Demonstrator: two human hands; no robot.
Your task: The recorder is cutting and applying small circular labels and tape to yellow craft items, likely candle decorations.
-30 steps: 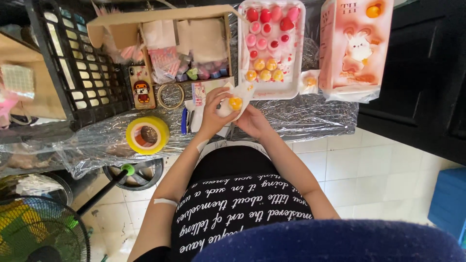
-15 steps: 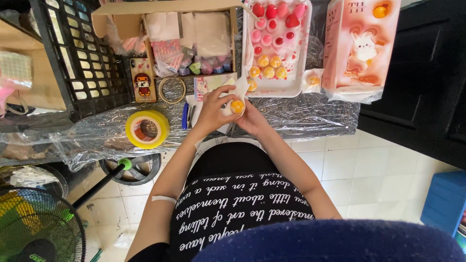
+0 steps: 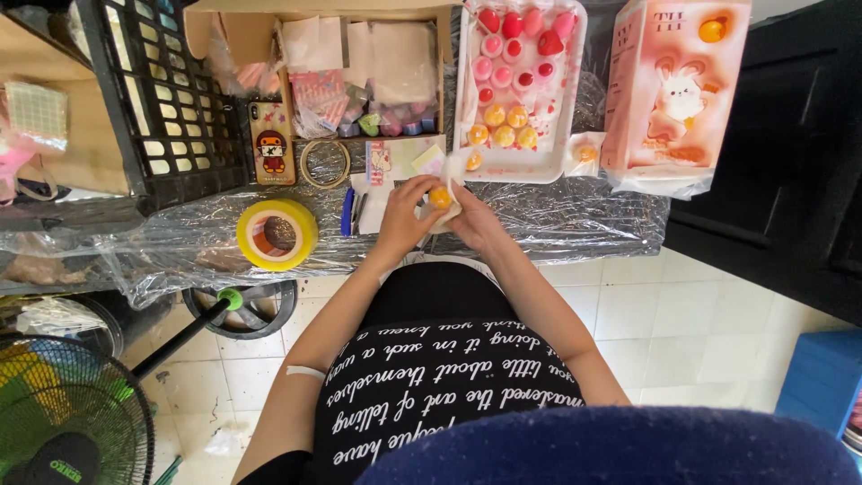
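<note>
Two hands meet at frame centre: my left hand point(image 3: 404, 216) and right hand point(image 3: 476, 224) both pinch one small orange ball point(image 3: 440, 197) in its clear wrapper, fingers narrow. The ball sits between the fingertips, equally near each hand. Just above it lies the white tray point(image 3: 467, 157) of red, pink and orange pieces; the yellow tape roll point(image 3: 277, 234) lies left.

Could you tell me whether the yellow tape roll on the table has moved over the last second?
No. The yellow tape roll keeps its place left of the blue pen, below the phone; only the camera shifted.
</note>
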